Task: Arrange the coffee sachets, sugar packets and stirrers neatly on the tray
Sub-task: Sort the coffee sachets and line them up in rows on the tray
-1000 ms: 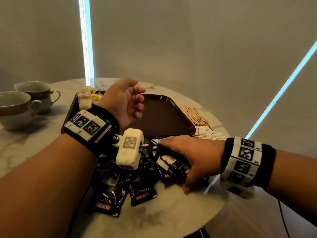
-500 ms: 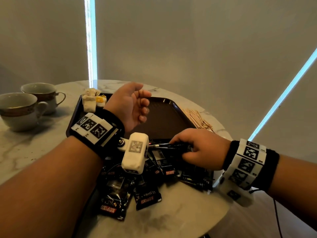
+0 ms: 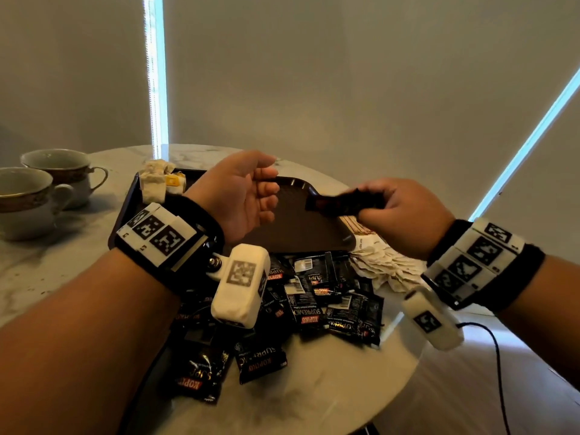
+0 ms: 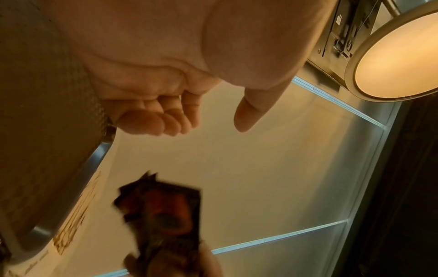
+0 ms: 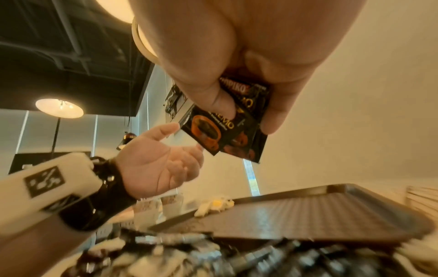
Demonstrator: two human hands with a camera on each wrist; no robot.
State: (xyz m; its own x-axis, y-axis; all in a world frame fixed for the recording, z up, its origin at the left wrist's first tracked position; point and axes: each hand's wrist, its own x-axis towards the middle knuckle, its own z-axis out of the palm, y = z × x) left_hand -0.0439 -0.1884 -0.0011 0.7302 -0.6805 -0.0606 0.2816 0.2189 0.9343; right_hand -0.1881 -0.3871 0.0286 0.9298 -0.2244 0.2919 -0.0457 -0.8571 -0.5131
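A round marble table [image 3: 314, 387] bears a dark tray [image 3: 292, 227], two cups [image 3: 40, 196] at its left. Black coffee sachets [image 3: 314, 306] lie heaped before the tray, white sugar packets [image 3: 383, 265] and stirrers [image 3: 353, 226] at its right. Above the tray, the left hand [image 3: 241, 196] waits, palm up, fingers loosely curled, holding nothing; the right hand [image 3: 405, 211] pinches held sachets [image 5: 227, 131] between thumb and fingers.

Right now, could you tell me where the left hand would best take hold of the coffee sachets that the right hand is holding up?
Probably by the free end. The right hand pinches one end of the coffee sachets, so the cup-printed end sticks out bare toward the left hand. That hand waits open, palm up, so thumb above and fingers below, coming from the left, should fit the flat, thin stack.
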